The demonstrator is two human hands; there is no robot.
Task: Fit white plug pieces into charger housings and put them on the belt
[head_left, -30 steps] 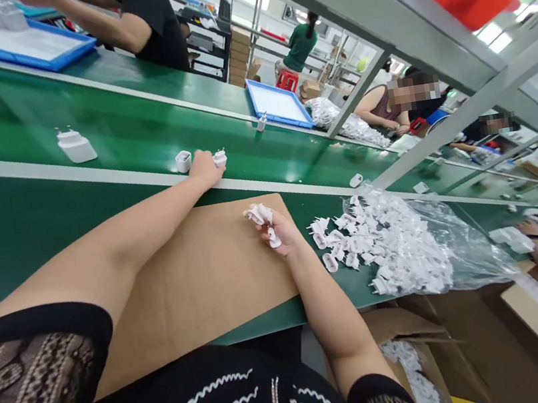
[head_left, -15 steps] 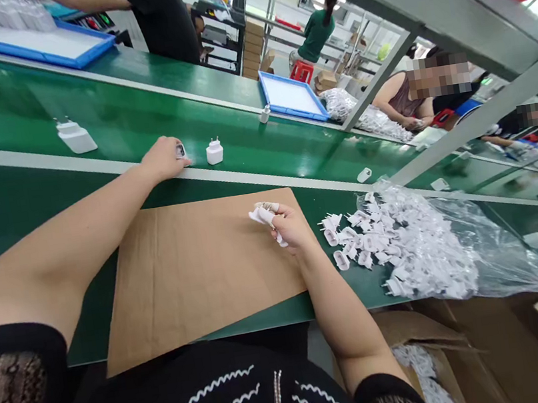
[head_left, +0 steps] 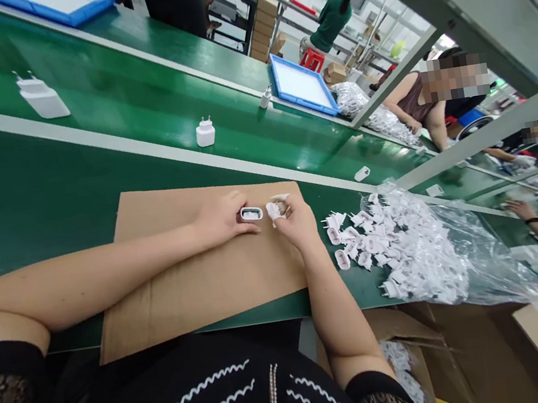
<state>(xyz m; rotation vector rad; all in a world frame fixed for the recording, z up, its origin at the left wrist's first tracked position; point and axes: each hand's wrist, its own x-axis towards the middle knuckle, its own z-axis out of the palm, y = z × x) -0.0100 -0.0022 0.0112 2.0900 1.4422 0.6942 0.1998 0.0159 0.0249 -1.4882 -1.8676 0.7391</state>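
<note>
Left hand (head_left: 224,218) back from belt onto cardboard sheet (head_left: 181,289), fingers closed round open white charger shell (head_left: 251,213); half second ago it was picking shell off belt. Right hand (head_left: 294,219) grips several white plug pieces (head_left: 276,208), foremost just beside shell mouth, apart. Finished charger (head_left: 205,132) left on belt (head_left: 134,114) beyond cardboard's far edge. Loose plug pile (head_left: 396,243) on bag at surface's right

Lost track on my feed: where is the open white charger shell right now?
In the head view, the open white plastic charger shell is in the left hand, over the brown cardboard sheet, just left of the right hand holding white plug inserts.
</note>
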